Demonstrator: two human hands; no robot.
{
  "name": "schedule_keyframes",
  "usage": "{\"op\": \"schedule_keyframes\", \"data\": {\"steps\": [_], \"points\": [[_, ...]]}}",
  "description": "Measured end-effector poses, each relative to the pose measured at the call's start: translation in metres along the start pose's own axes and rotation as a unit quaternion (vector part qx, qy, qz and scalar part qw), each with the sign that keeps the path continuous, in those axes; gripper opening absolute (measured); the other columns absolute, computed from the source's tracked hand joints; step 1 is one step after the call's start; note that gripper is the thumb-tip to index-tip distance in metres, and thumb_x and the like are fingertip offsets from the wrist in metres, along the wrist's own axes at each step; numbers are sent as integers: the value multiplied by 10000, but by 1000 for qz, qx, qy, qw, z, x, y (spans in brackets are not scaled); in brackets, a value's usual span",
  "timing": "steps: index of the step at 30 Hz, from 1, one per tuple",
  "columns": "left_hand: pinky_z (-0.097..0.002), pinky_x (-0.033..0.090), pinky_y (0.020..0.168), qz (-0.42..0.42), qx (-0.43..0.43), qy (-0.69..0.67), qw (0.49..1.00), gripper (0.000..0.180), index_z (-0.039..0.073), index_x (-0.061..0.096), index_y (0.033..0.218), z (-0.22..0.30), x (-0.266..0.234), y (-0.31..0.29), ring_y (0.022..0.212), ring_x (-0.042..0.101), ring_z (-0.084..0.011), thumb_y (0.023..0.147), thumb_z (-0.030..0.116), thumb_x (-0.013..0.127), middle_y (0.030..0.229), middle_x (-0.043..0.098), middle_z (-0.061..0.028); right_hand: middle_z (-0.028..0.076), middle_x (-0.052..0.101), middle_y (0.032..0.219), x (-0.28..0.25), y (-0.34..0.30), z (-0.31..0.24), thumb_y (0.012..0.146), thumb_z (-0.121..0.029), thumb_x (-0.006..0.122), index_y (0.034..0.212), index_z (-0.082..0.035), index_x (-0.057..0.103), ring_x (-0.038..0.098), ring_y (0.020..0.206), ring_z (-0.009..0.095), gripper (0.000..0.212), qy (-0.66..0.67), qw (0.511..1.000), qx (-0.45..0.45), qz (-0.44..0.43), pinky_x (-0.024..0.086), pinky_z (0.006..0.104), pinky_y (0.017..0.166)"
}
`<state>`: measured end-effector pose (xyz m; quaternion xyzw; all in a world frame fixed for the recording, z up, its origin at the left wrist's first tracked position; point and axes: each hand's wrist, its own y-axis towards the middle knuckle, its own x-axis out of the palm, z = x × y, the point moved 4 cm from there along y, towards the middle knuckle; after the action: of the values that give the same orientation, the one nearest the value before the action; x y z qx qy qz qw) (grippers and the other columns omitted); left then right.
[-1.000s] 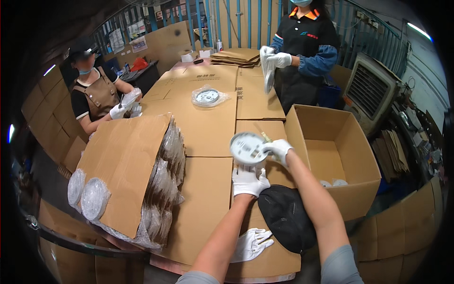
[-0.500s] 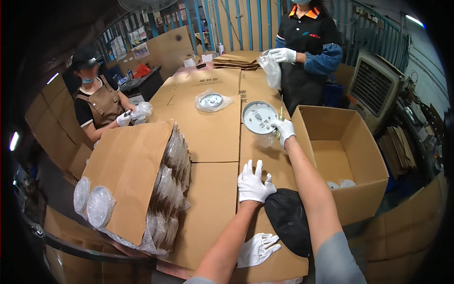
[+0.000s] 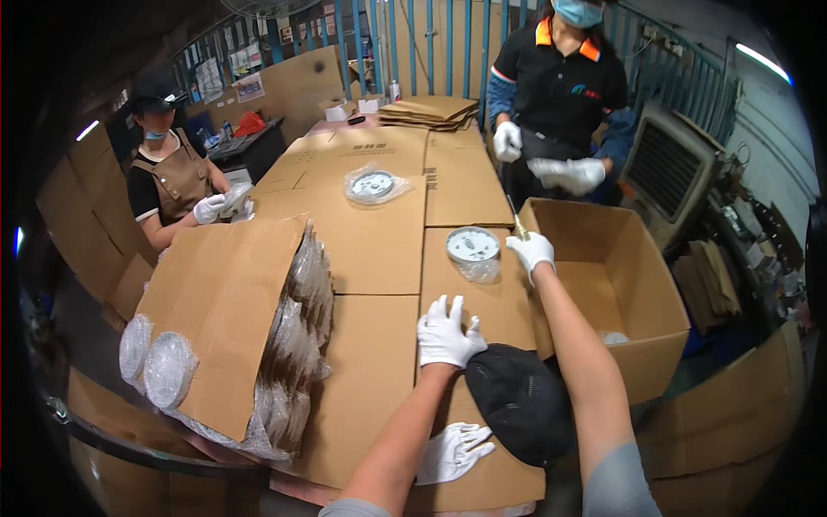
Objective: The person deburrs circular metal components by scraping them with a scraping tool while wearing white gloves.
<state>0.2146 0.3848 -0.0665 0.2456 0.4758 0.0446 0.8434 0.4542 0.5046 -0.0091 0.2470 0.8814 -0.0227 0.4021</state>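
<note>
My right hand (image 3: 532, 252), in a white glove, is closed on a screwdriver (image 3: 520, 227) with a yellowish clear handle and a long thin shaft pointing away from me. Just left of it, a round light-grey disc (image 3: 473, 245) with small fittings lies on the cardboard, with clear plastic wrap (image 3: 482, 271) at its near side. My left hand (image 3: 448, 334), also gloved, rests on the cardboard with its fingers spread and holds nothing. Beside it lies a black cap (image 3: 519, 405), and an empty white glove (image 3: 455, 454) is nearer to me.
An open cardboard box (image 3: 607, 323) stands at right. On the left is a stack of bubble-wrapped discs (image 3: 297, 345) under a cardboard sheet (image 3: 220, 319). Another disc (image 3: 373, 184) in plastic lies farther off. Two co-workers stand across the table, at left and far right.
My right hand has let go of the grey disc, which now lies on the cardboard, and keeps the screwdriver. The far-right co-worker's hands have moved apart. My left hand stays on the cardboard.
</note>
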Motion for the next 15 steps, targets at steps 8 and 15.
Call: {"op": "schedule_keyframes", "data": {"steps": [8, 15], "points": [[-488, 421, 1046, 16, -11, -65, 998, 509, 47, 558, 1324, -24, -9, -4, 1244, 507, -415, 902, 332, 552, 1348, 525, -274, 40, 666, 864, -98, -291, -42, 893, -210, 700, 1226, 6, 614, 575, 590, 73, 406, 438, 882, 114, -131, 402, 194, 486], [-451, 469, 1011, 174, 27, -256, 950, 370, 42, 608, 1218, 3, -119, -83, 1119, 606, -398, 866, 153, 590, 1226, 621, -237, 34, 638, 728, -91, -424, -2, 856, -144, 706, 1097, 19, 648, 538, 509, 69, 297, 400, 898, 143, -116, 433, 206, 466]]}}
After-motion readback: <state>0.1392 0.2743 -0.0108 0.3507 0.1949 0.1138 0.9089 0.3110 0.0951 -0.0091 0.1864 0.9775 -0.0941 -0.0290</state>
